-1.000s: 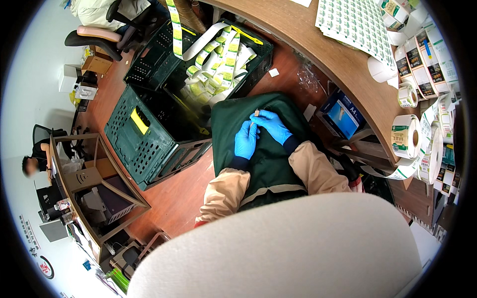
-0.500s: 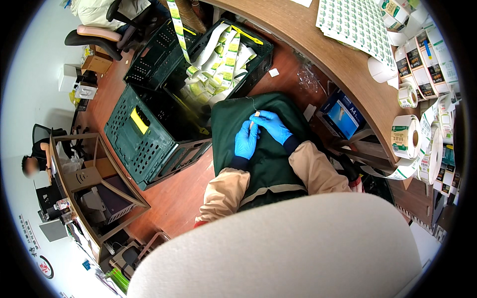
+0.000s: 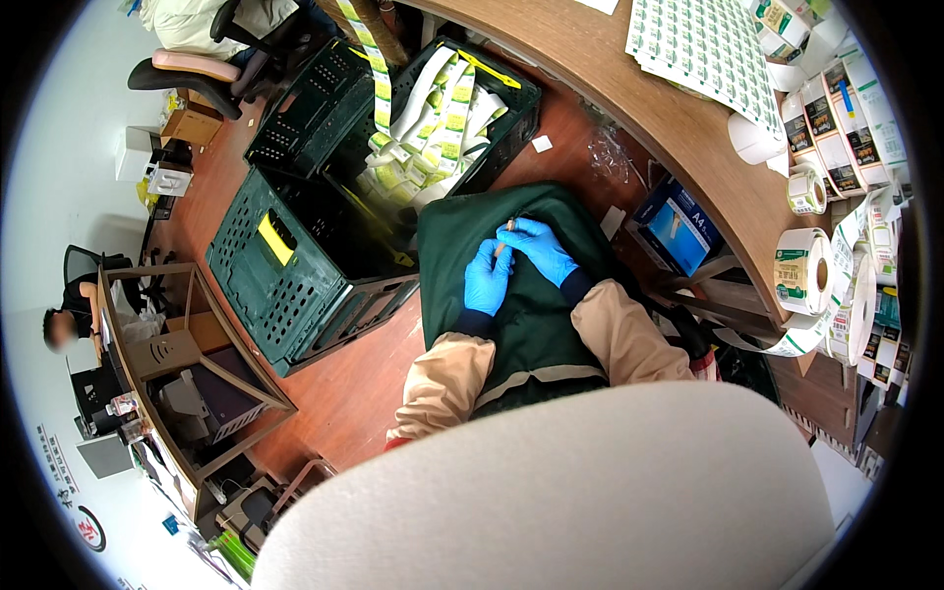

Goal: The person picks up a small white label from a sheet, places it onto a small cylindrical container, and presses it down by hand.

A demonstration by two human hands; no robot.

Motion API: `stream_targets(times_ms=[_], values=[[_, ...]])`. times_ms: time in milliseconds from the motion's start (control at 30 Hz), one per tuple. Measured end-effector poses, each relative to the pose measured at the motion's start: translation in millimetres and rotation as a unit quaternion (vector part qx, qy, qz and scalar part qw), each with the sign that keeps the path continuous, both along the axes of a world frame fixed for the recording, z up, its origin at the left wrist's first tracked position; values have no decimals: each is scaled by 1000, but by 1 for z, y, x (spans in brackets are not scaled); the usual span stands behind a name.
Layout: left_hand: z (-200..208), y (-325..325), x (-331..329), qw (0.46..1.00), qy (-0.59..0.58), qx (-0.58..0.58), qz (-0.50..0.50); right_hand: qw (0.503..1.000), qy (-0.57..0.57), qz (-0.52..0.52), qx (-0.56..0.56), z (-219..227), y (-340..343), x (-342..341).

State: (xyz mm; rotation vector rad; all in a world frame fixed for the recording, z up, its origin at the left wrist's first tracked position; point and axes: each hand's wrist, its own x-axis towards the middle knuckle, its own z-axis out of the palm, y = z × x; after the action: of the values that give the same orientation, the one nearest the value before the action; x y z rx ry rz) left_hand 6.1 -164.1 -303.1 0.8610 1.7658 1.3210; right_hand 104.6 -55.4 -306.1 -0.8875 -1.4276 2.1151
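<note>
My left hand and my right hand, both in blue gloves, meet over a dark green cloth spread across my lap. Thumb and fingers of each are pinched together. Between the right fingertips shows a small tan piece, too small to name. A similar tan patch shows at the left fingertips; whether it belongs to the same piece I cannot tell. Tan sleeves cover both forearms.
Ahead to the left stand dark green plastic crates, one heaped with label strips. A curved wooden desk carries label rolls and sheets. Below it sits a blue box. A pale chair back fills the lower view.
The thin thread that rose from my right fingertips no longer shows clearly. The label strip hanging over the crate has swung right. My hands keep nearly the same place.
</note>
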Motion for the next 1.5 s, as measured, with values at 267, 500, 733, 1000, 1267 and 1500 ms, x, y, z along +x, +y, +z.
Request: stream_targets(times_ms=[267, 500, 733, 1000, 1267, 1500], values=[[-3, 0, 0, 1000, 4, 9, 3, 1000, -24, 8, 14, 0, 2, 0], [-5, 0, -2, 999, -25, 16, -11, 999, 0, 5, -37, 5, 0, -2], [1, 1, 1, 999, -32, 21, 12, 1000, -4, 9, -27, -2, 2, 1], [3, 2, 1, 1000, -9, 9, 12, 1000, -4, 6, -4, -1, 2, 1], [-7, 0, -1, 1000, -11, 20, 3, 1000, -20, 10, 0, 1, 2, 1], [-3, 0, -2, 999, -32, 31, -12, 999, -1, 3, -43, 5, 0, -2]])
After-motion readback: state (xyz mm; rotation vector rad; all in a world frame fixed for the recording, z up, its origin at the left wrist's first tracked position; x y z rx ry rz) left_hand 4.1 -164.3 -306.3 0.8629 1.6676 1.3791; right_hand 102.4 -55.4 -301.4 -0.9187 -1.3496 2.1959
